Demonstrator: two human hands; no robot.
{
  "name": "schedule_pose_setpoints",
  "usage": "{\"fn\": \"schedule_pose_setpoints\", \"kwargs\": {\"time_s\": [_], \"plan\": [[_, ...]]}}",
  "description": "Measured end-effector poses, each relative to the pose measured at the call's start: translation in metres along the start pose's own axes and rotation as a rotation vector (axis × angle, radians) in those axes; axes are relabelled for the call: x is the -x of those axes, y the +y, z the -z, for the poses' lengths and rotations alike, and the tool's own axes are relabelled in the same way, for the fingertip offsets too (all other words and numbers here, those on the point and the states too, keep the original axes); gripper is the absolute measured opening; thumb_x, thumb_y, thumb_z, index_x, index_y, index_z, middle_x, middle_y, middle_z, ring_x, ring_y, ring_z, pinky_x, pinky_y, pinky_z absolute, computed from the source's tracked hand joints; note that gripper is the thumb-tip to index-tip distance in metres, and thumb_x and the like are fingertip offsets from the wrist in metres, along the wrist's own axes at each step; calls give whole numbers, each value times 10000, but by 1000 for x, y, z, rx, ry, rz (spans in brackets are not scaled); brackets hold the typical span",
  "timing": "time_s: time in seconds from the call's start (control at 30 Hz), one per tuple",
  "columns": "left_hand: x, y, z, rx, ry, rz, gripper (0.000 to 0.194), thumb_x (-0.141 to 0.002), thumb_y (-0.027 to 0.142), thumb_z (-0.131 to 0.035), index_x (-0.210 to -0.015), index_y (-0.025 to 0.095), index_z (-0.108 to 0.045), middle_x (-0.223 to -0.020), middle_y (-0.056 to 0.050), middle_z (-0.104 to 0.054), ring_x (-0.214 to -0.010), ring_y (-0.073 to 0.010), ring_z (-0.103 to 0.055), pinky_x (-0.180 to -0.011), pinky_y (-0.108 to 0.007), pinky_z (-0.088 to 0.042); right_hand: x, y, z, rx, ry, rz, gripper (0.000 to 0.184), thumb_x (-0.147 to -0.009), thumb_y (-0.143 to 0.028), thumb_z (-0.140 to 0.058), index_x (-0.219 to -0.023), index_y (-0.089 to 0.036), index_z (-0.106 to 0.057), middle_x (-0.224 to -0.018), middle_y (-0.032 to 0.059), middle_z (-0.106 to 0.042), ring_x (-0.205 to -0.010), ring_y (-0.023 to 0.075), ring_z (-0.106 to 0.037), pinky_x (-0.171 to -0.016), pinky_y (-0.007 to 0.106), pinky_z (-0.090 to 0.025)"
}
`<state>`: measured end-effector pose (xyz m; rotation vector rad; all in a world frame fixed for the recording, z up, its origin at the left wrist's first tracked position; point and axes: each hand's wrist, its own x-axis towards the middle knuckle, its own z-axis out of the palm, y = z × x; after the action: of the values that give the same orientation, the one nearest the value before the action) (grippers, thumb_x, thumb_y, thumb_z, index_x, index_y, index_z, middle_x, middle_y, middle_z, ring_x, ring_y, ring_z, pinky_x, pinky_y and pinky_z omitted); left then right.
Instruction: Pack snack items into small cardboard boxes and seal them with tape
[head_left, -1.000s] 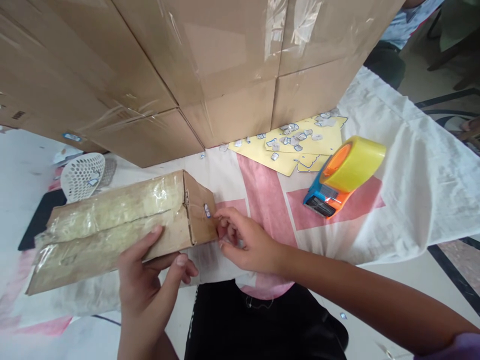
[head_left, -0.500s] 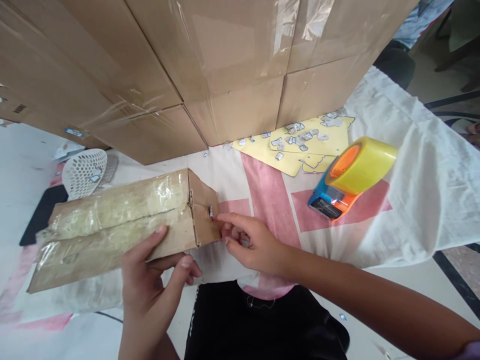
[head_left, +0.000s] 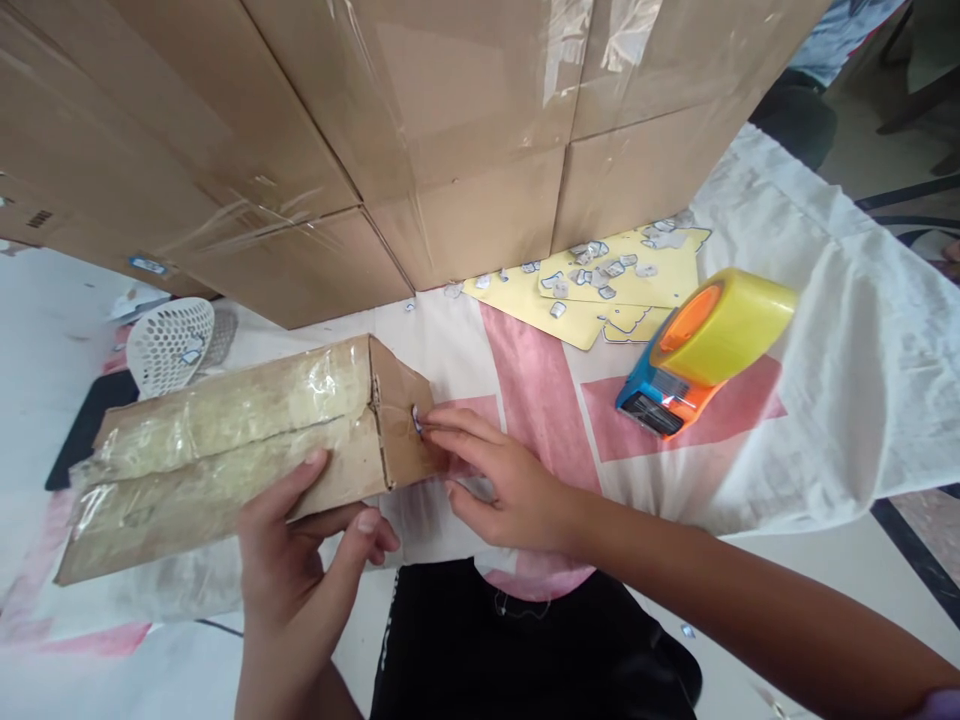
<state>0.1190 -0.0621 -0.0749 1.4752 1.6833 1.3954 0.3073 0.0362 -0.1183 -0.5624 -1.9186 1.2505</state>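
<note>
A long cardboard box [head_left: 225, 450] wrapped in clear tape lies on its side on the cloth-covered table [head_left: 825, 380]. My left hand [head_left: 300, 560] grips its near long side, fingers on top and thumb below. My right hand [head_left: 495, 480] is at the box's right end face, its stretched fingertips pressing on a small white-and-blue sticker [head_left: 416, 420] there.
Big taped cardboard cartons [head_left: 420, 130] stand stacked at the back. A yellow tape roll in an orange-blue dispenser [head_left: 697, 350] rests to the right. Yellow sticker sheets [head_left: 600, 290] with several loose stickers lie behind it. A white perforated basket [head_left: 169, 345] sits at the left.
My right fingers have uncurled and now lie flat against the sticker on the box's end. The box and my left hand have stayed put.
</note>
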Motion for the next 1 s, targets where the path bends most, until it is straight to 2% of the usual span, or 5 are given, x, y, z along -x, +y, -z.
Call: {"fn": "schedule_pose_setpoints", "kwargs": {"time_s": [0.3, 0.43, 0.57, 0.77, 1.0], "plan": [[1, -2, 2, -1, -31, -26, 603, -869, 138, -708, -1387, 274, -431, -676, 72, -680, -539, -162, -669, -443, -256, -557, -1, -3, 3, -43, -63, -7, 568, -866, -88, -540, -1423, -199, -524, -1587, 98, -418, -1439, 213, -444, -1168, 397, -439], [2, -1, 1, -5, -14, -22, 617, -861, 137, -720, -1391, 280, -439, -675, 73, -679, -531, -157, -665, -454, -257, -561, -2, 2, 0, -127, 9, -5, 529, -873, -93, -549, -1390, -206, -547, -1524, 110, -485, -1375, 246, -496, -851, 333, -601], [3, -2, 1, 3, 10, -16, 621, -844, 144, -740, -1382, 278, -461, -688, 64, -684, -521, -150, -662, -487, -262, -570, -3, 5, -1, -214, 26, -28, 480, -896, -105, -541, -1364, -205, -577, -1405, 115, -557, -1253, 240, -555, -675, 278, -566], [2, -5, 2, 0, -28, 1, 594, -869, 187, -723, -1385, 264, -440, -678, 64, -677, -536, -165, -667, -443, -264, -550, -6, 2, 4, -247, -23, -122, 519, -939, -103, -493, -1426, -275, -544, -1381, 82, -529, -1076, 171, -591, -832, 333, -577], [3, -3, 0, 15, -22, 1, 580, -887, 169, -696, -1391, 275, -428, -675, 74, -668, -526, -147, -643, -473, -264, -542, -9, 0, 8, -157, -119, -87, 599, -959, -43, -412, -1506, -281, -471, -1547, 94, -367, -1450, 198, -381, -1187, 442, -390]]}}
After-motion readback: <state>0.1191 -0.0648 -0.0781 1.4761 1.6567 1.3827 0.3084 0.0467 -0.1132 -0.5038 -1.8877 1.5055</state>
